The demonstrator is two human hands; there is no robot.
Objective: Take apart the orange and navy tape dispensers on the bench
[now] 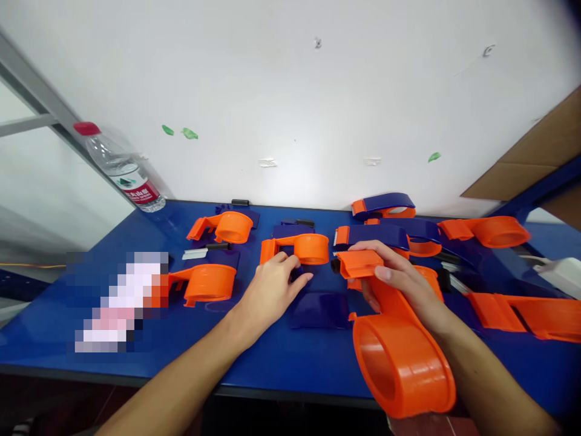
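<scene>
My right hand [403,278] is closed on an orange tape dispenser [403,357], whose ring hangs toward me while its serrated end points left. A black piece [336,266] shows by that end. My left hand [275,284] reaches over another orange dispenser frame [311,248], thumb apart from the fingers; whether the fingertips touch the frame or the dark blue part beneath cannot be made out. Just right of this hand lies a flat dark blue cover [320,310]. Behind my right hand are dispensers with blue covers [376,235] on orange frames.
More orange frames [211,283] lie at the left, near a metal blade with a black handle [195,253]. Further dispensers [494,231] spread right. A water bottle [129,175] stands against the white wall [290,109]. A pixelated patch hides part of the blue table [181,345].
</scene>
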